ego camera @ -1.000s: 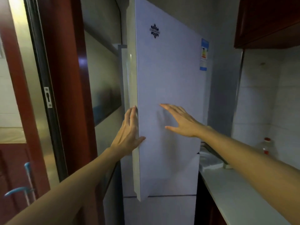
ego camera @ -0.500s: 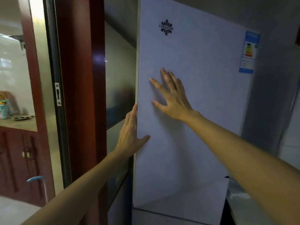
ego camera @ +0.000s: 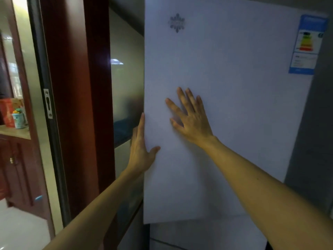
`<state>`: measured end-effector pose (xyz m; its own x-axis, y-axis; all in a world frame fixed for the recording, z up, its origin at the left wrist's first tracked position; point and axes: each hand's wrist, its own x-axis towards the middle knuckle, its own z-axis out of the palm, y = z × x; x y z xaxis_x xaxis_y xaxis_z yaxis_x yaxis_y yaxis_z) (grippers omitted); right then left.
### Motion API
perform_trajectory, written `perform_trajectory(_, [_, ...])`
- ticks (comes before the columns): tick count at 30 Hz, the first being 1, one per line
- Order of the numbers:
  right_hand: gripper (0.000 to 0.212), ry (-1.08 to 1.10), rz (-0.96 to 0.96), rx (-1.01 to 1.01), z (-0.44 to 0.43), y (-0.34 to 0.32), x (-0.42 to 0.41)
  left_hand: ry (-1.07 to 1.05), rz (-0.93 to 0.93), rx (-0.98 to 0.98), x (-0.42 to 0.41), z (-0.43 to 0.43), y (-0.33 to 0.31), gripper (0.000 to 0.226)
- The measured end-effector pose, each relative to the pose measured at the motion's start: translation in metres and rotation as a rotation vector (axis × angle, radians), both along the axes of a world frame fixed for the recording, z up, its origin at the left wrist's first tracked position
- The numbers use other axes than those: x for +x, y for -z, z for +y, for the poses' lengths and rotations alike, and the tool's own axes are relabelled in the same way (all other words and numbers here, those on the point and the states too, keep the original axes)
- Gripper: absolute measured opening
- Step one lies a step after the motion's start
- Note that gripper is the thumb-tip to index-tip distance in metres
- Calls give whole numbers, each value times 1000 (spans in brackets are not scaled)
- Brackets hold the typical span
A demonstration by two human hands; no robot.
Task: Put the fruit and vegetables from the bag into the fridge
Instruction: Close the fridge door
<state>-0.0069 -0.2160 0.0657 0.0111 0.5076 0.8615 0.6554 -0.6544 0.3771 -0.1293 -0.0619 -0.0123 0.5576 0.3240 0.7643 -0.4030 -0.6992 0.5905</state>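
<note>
Right hand [ego camera: 191,121] lies flat on the fridge door [ego camera: 234,105], fingers spread wide. Left hand [ego camera: 142,150] rests on the door's left edge, fingers straight, thumb on the front, beside a wooden frame [ego camera: 75,87]

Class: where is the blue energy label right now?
Head view: the label sits at the upper right corner of the fridge door, up-right of the right hand.

Dim overall. Daylight enters from 9 o'clock; floor [ego camera: 18,228] at 8 o'clock brightest. Small glare spot on glass panel [ego camera: 116,61], 10 o'clock. Fridge door [ego camera: 234,87] flat grey-lilac, soft shadow beside right hand [ego camera: 192,120]. Logo [ego camera: 177,22] and label [ego camera: 306,44] blurred. Edges bowed.
</note>
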Motion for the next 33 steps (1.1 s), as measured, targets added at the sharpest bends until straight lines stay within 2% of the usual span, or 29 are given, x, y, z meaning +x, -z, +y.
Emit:
perform_trajectory(8, [58, 119, -89, 13, 24, 5, 33, 13, 36, -48, 37, 22, 2, 107])
perform_trajectory(16, [57, 100, -94, 45, 40, 6, 59, 87, 25, 11, 79, 47, 3, 108])
perform_trajectory(33, [59, 167, -129, 24, 59, 10, 97, 185, 18, -3, 133, 78, 6, 106])
